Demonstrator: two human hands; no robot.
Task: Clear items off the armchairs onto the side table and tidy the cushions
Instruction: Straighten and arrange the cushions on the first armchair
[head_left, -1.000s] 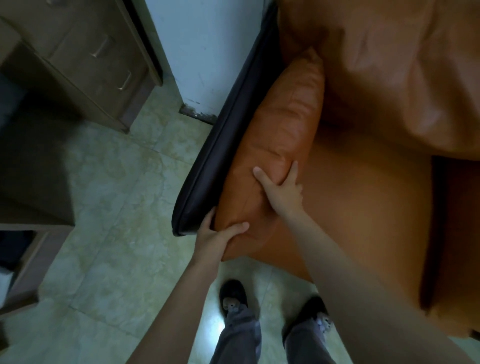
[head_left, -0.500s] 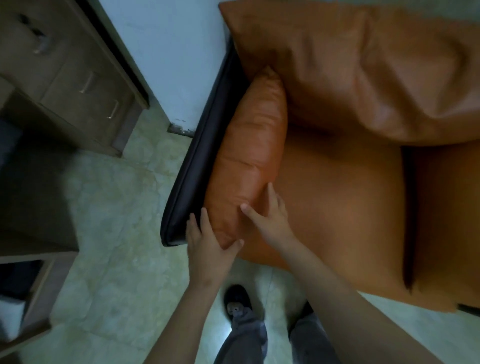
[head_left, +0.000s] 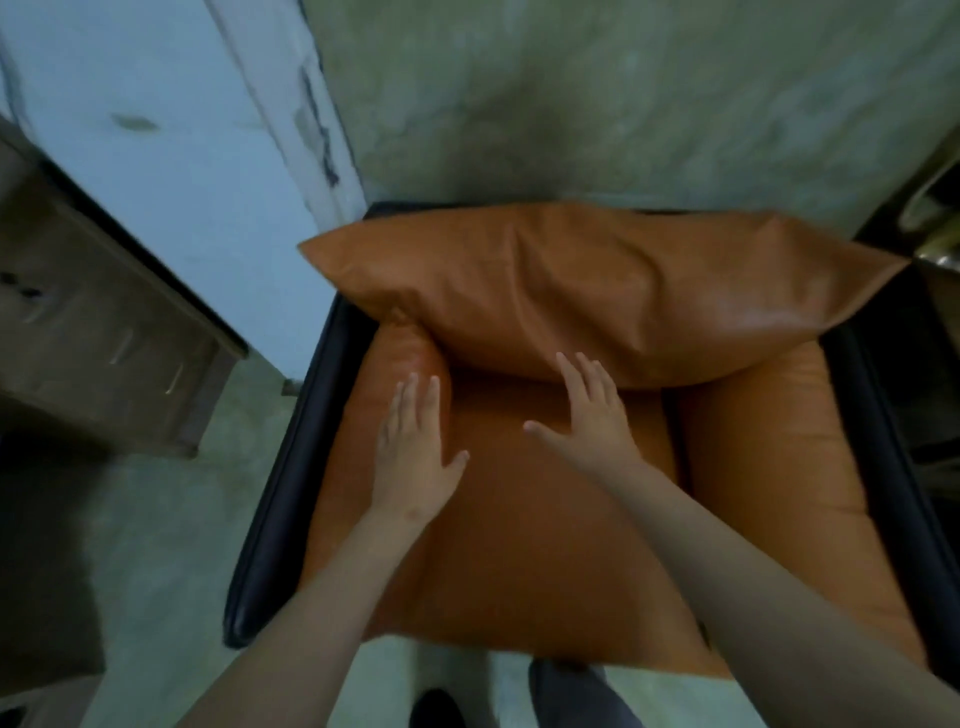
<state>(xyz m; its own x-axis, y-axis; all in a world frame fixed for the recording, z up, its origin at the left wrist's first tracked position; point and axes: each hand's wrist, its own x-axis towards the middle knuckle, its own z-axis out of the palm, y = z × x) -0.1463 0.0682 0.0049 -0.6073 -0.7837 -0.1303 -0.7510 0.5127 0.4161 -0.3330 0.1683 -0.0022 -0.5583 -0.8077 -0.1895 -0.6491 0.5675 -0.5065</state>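
An armchair with a black frame (head_left: 280, 499) and orange leather cushions fills the middle of the head view. Its big back cushion (head_left: 597, 291) lies across the rear, and the seat cushion (head_left: 524, 540) has nothing lying on it. My left hand (head_left: 415, 457) rests flat, fingers apart, on the left arm cushion (head_left: 363, 441). My right hand (head_left: 592, 421) is flat and spread on the seat, fingertips at the lower edge of the back cushion. A right arm cushion (head_left: 753, 467) runs along the other side. Neither hand holds anything.
A wooden cabinet with drawers (head_left: 98, 332) stands to the left on the tiled floor (head_left: 156, 545). A pale blue wall panel (head_left: 171, 130) and a grey-green wall (head_left: 623, 104) are behind the chair. My shoes (head_left: 436, 709) show at the bottom edge.
Both hands have let go of the front of the left arm cushion and moved further in, now flat and spread. The view has swung right, centring on the chair.
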